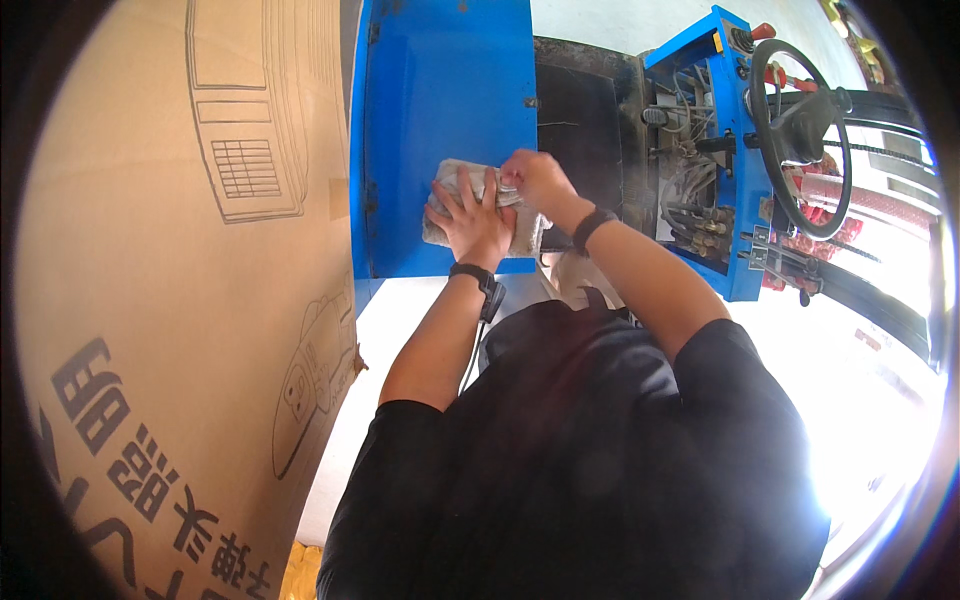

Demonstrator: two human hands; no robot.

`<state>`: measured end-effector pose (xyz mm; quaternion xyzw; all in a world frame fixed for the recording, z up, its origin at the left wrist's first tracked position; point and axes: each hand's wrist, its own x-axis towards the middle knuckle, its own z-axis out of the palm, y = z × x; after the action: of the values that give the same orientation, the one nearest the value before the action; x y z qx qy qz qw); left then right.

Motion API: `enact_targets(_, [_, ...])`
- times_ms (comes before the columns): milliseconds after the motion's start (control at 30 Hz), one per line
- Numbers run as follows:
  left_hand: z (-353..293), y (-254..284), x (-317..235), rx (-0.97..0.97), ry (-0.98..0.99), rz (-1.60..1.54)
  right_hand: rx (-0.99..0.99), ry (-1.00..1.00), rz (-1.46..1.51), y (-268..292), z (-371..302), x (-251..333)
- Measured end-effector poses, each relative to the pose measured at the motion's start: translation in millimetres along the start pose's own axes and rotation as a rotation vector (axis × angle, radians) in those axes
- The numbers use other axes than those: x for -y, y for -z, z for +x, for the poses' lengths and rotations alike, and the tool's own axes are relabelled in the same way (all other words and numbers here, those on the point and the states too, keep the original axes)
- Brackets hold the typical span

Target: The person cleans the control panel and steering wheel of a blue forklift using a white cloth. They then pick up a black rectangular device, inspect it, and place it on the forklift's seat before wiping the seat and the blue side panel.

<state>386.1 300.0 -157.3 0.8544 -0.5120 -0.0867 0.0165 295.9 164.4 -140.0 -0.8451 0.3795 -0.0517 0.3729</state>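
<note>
A light grey folded cloth (528, 230) lies on the flat blue metal panel (450, 80). My left hand (475, 222) rests on top of the cloth, its fingers spread and pressing it down. Just to its right, my right hand (540, 185) is closed, its fingers pinching the cloth's upper right part. That hand is near the panel's right edge. Dark bands circle both wrists, and a thin cable hangs by the left one.
A large cardboard box (150, 290) with printed drawings stands close on the left. Right of the panel is a dark footwell (585, 120). Beyond it, a blue frame (740, 250) holds exposed hoses and fittings, with a black steering wheel (843, 170) and levers.
</note>
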Motion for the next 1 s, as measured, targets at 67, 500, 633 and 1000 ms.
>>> enact_targets(67, [-3, -1, 0, 0.000, -0.010, -0.009, 0.046, 0.112, -0.027, -3, -8, -3])
enact_targets(500, [3, -19, 0, -0.027, 0.001, 0.096, 0.197, -0.224, -0.154, 15, 8, 20])
enact_targets(633, [5, -28, 0, -0.044, 0.015, 0.106, 0.246, 0.030, -0.161, 5, 3, 20])
enact_targets(1000, [-3, -7, -7, 0.107, 0.072, 0.096, -0.059, -0.101, -0.014, 42, -72, -63])
